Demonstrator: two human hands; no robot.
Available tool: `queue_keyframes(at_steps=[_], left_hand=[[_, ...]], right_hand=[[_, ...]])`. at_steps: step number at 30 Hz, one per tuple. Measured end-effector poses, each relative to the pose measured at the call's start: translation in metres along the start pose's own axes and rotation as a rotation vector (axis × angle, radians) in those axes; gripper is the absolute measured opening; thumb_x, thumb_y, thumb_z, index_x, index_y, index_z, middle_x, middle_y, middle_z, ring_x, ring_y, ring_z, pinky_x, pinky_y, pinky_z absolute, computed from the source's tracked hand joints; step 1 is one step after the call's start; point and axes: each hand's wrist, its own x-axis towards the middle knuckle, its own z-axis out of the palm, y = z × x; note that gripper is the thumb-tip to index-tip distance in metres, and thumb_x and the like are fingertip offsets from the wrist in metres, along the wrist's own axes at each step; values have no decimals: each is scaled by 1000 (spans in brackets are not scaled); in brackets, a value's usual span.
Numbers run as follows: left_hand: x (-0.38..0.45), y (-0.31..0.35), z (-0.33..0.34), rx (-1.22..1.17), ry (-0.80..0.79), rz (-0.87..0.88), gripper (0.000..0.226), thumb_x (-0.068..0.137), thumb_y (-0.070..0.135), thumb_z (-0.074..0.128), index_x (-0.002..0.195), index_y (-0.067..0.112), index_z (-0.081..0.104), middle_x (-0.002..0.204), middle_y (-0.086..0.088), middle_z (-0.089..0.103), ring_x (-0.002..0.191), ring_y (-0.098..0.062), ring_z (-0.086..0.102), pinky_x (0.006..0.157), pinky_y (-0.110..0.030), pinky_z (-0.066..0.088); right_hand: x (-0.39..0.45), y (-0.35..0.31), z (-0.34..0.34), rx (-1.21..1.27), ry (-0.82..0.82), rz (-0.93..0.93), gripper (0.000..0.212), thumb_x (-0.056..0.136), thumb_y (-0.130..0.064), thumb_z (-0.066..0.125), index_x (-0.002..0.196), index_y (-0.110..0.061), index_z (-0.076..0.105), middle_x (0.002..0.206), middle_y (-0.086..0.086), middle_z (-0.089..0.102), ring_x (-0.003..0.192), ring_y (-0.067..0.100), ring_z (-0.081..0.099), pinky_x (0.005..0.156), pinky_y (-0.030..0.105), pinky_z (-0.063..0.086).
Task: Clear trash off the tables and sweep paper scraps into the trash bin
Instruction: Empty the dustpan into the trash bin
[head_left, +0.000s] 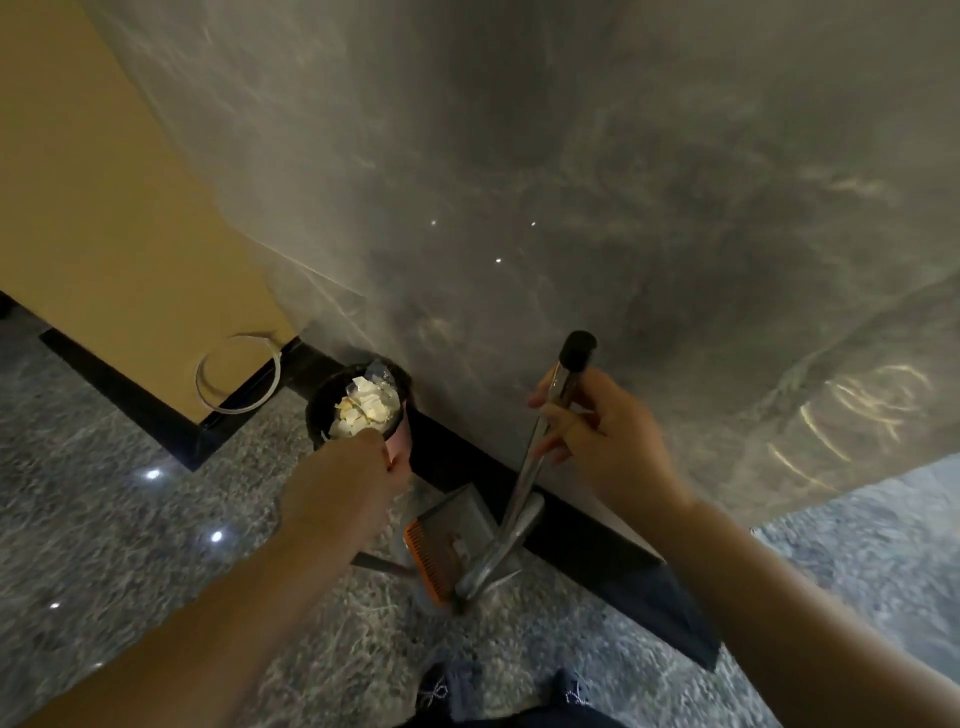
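Note:
A small pink trash bin (399, 441) with a dark liner stands on the floor against the grey wall. White paper scraps (366, 410) fill it near the rim. My left hand (345, 483) reaches to the bin's near rim and its fingers curl on the edge. My right hand (597, 431) grips a metal handle with a black cap (563, 384). That handle runs down to a grey dustpan (462, 525) with an orange comb edge (428, 556), which stands on the floor just right of the bin.
The grey marble wall (571, 182) with a black baseboard (571, 530) rises right behind the bin. A tan panel (104, 234) stands to the left, with a curled white strip (239, 374) at its base. Speckled stone floor (130, 519) spreads left and near me.

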Motion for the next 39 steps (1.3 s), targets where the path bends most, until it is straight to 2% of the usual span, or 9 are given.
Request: queue_keyframes(at_steps=[2,5,11,18,24,27,29,34,39], left_hand=[[8,-12,0,-20,-2,31,35,97,48,47,79,18,45,62,3,48,53,-14,45,46,-28,28],[21,-25,1,-125,-52,64,38,95,44,54,69,21,39,56,3,41,49,-12,37,45,-29,22],[45,-32,3,-219,-153,107,25,93,42,61,84,20,52,72,3,53,59,-4,43,49,-21,26],[66,-29,17,-359,-209,133,31,94,25,62,71,22,42,66,5,44,59,-6,40,52,-23,27],[72,-8,25,-461,-235,156,18,95,21,61,98,4,59,78,-2,55,71,-16,53,67,-37,48],[71,5,29,-445,-242,145,19,96,21,59,108,6,55,81,3,51,67,-7,45,58,-27,38],[69,14,33,-445,-228,116,20,97,22,58,112,8,53,87,1,50,69,-8,43,64,-25,34],[68,33,46,-488,-161,28,14,97,19,57,98,6,54,77,-2,53,63,-6,44,50,-21,29],[70,48,49,-509,-107,-33,16,96,16,57,90,1,55,75,-8,55,68,-22,54,50,-27,32]], right_hand=[[2,-8,8,36,36,1,13,94,-10,56,100,-21,57,97,2,67,70,19,71,67,36,60],[4,-12,22,46,70,2,18,94,-7,54,100,-25,56,101,6,64,69,19,71,66,29,59],[1,-3,42,25,172,68,25,94,-3,54,96,-28,54,104,7,64,69,18,71,69,33,60],[-1,-3,36,-15,369,83,19,90,-10,63,93,-27,53,96,4,61,64,17,70,64,36,60],[1,17,15,108,498,120,17,91,-9,62,95,-25,56,99,4,62,70,21,72,68,34,60],[2,36,8,153,504,160,20,93,-5,57,96,-25,57,104,5,64,77,21,73,71,33,59],[0,49,4,141,499,195,22,93,-3,56,96,-25,58,105,5,65,79,20,73,75,36,58],[-6,64,-15,62,488,223,13,91,-6,60,102,-13,58,99,1,65,76,19,72,75,40,59],[-1,69,-41,19,518,228,18,85,-13,70,99,-18,58,98,4,64,71,15,72,71,35,60]])
